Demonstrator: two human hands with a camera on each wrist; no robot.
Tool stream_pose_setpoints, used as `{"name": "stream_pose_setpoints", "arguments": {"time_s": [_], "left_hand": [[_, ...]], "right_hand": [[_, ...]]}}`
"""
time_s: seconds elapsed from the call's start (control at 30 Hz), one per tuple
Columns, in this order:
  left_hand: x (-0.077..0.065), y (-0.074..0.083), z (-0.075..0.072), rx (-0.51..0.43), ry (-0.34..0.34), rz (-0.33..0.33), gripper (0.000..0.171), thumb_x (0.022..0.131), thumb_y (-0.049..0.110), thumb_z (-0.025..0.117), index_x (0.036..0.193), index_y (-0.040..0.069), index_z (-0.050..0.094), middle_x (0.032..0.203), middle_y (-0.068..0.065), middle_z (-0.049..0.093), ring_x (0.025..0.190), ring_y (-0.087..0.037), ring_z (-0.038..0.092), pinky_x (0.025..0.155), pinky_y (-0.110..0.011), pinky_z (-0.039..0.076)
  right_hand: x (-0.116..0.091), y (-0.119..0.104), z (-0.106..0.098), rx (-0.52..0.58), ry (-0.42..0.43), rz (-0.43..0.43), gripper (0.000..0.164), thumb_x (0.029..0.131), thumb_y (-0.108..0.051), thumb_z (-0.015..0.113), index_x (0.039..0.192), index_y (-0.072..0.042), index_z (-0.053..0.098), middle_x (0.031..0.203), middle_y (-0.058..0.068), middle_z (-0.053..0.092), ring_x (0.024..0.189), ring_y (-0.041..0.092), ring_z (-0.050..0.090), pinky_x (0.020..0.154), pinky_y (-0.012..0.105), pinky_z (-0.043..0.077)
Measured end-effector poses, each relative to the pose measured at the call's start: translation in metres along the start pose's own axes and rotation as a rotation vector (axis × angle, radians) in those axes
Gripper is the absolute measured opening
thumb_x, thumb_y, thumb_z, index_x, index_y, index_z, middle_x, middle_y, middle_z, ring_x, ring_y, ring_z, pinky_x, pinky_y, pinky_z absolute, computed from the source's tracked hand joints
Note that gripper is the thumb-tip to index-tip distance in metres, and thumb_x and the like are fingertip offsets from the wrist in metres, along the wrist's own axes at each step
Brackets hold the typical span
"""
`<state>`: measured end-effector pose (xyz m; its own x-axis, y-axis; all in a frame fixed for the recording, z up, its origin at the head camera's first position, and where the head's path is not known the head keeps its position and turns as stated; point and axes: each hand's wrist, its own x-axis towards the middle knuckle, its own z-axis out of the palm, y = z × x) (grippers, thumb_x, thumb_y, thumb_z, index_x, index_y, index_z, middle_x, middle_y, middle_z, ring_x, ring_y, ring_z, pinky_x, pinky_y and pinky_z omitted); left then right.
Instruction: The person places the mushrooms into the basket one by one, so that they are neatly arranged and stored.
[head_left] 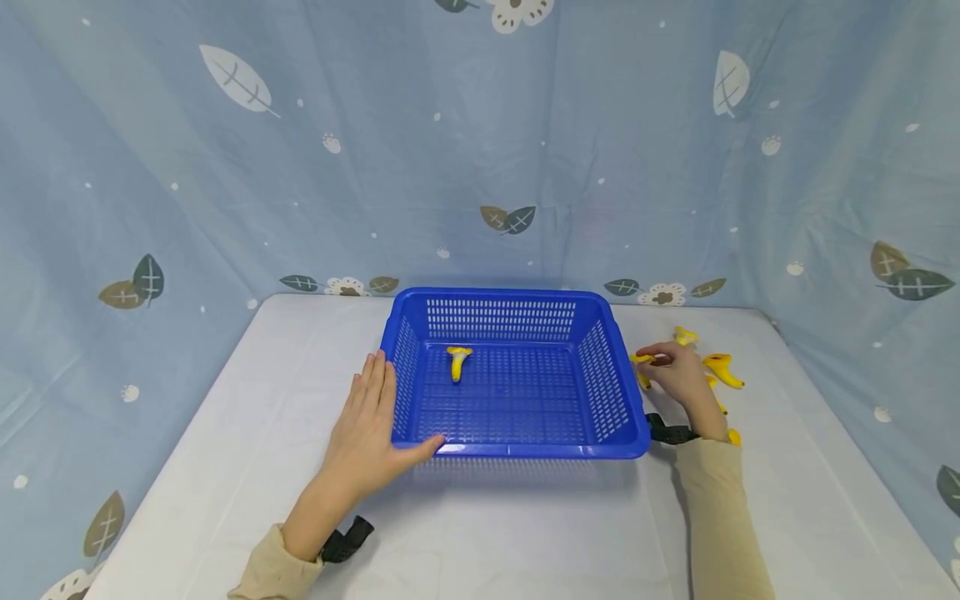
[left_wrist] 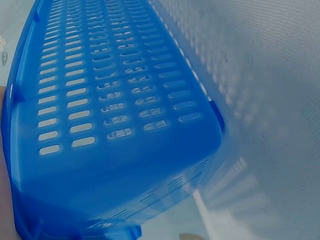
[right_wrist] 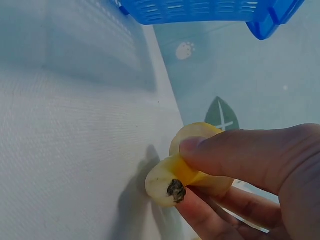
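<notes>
A blue plastic basket (head_left: 525, 451) with slotted walls stands on the white table. My left hand (head_left: 365, 433) rests on its near left corner, fingers straight along the left rim and thumb over the front rim. Inside the basket, toward the left, lies a yellow toy banana (head_left: 457, 363) with a pale, flared end. Just right of the basket, my right hand (head_left: 678, 379) pinches another toy banana (right_wrist: 162, 187) between thumb and fingers. Its dark tip faces the right wrist camera, and the fingers cover part of it.
Several more toy bananas (head_left: 723, 369) lie on the table around the right hand, some partly hidden by hand and wrist. A blue patterned curtain (head_left: 420, 167) hangs behind the table (head_left: 315, 333) and at its sides.
</notes>
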<state>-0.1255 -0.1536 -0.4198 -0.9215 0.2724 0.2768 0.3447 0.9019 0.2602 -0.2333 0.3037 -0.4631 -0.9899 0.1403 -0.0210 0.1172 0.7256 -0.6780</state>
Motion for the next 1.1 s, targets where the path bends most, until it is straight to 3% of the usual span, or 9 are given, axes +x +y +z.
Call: {"name": "stream_pose_setpoints", "arguments": {"time_s": [0.13,0.3,0.43,0.57,0.73,0.8,0.9,1.0,1.1], "left_hand": [[-0.001,0.0,0.0,0.0,0.0,0.002,0.119,0.073,0.078,0.05,0.146,-0.008,0.012,0.155,-0.019,-0.006,0.143,-0.033,-0.001,0.116,-0.047,0.01],[-0.001,0.0,0.0,0.001,-0.002,0.0,0.12,0.073,0.078,0.05,0.147,-0.008,0.011,0.155,-0.018,-0.007,0.143,-0.03,-0.007,0.116,-0.047,0.009],[0.0,0.0,0.001,0.0,0.0,0.002,0.119,0.073,0.077,0.052,0.147,-0.008,0.011,0.155,-0.018,-0.008,0.143,-0.029,-0.007,0.116,-0.046,0.009],[-0.001,-0.001,0.001,0.002,0.002,0.005,0.119,0.073,0.075,0.054,0.147,-0.008,0.011,0.155,-0.018,-0.008,0.143,-0.032,-0.004,0.116,-0.047,0.009],[-0.001,-0.001,0.0,0.0,-0.001,0.004,0.118,0.073,0.074,0.055,0.146,-0.009,0.012,0.155,-0.019,-0.007,0.143,-0.034,-0.001,0.116,-0.046,0.008],[0.0,0.0,-0.001,-0.001,-0.002,0.005,0.118,0.073,0.074,0.055,0.146,-0.009,0.013,0.155,-0.02,-0.005,0.143,-0.035,0.0,0.116,-0.046,0.009],[0.0,0.0,-0.002,-0.004,-0.005,0.006,0.119,0.073,0.076,0.053,0.146,-0.01,0.013,0.155,-0.021,-0.003,0.143,-0.036,0.001,0.116,-0.047,0.009],[0.0,0.001,-0.001,-0.007,-0.01,0.001,0.119,0.073,0.077,0.052,0.146,-0.01,0.013,0.155,-0.021,-0.003,0.143,-0.034,-0.001,0.116,-0.047,0.009],[0.0,0.001,-0.001,-0.01,-0.014,-0.004,0.12,0.073,0.077,0.051,0.146,-0.009,0.012,0.155,-0.021,-0.004,0.143,-0.034,-0.002,0.116,-0.046,0.008]], "right_hand": [[0.009,0.016,0.004,0.0,0.025,-0.039,0.029,0.088,-0.025,0.066,0.11,-0.007,0.066,0.116,0.02,0.057,0.097,0.037,0.054,0.074,0.047,0.051],[0.033,0.054,0.015,-0.025,0.1,-0.103,0.03,0.086,-0.038,0.066,0.106,-0.015,0.068,0.111,0.011,0.06,0.092,0.031,0.058,0.076,0.048,0.052],[0.039,0.065,0.017,-0.015,0.136,-0.143,0.038,0.085,-0.046,0.064,0.106,-0.014,0.068,0.11,0.013,0.06,0.092,0.034,0.059,0.076,0.052,0.051],[0.027,0.042,0.007,-0.008,0.157,-0.144,0.035,0.086,-0.041,0.066,0.104,-0.012,0.07,0.109,0.013,0.061,0.091,0.033,0.061,0.07,0.047,0.053],[-0.001,-0.005,-0.013,0.066,0.144,-0.148,0.032,0.086,-0.026,0.068,0.107,-0.001,0.068,0.113,0.022,0.058,0.097,0.04,0.059,0.077,0.051,0.051],[-0.007,-0.013,-0.017,0.087,0.154,-0.17,0.03,0.086,-0.02,0.067,0.107,0.002,0.067,0.111,0.023,0.057,0.096,0.041,0.059,0.083,0.053,0.049],[-0.011,-0.021,-0.023,0.087,0.187,-0.172,0.028,0.085,-0.017,0.068,0.105,0.002,0.068,0.108,0.019,0.056,0.094,0.037,0.06,0.079,0.052,0.051],[-0.011,-0.025,-0.031,0.057,0.197,-0.182,0.027,0.086,-0.019,0.068,0.105,0.0,0.068,0.108,0.018,0.057,0.094,0.036,0.06,0.075,0.047,0.053],[-0.012,-0.032,-0.039,0.03,0.184,-0.205,0.029,0.087,-0.02,0.066,0.107,0.0,0.068,0.11,0.019,0.056,0.095,0.037,0.06,0.073,0.031,0.053]]}}
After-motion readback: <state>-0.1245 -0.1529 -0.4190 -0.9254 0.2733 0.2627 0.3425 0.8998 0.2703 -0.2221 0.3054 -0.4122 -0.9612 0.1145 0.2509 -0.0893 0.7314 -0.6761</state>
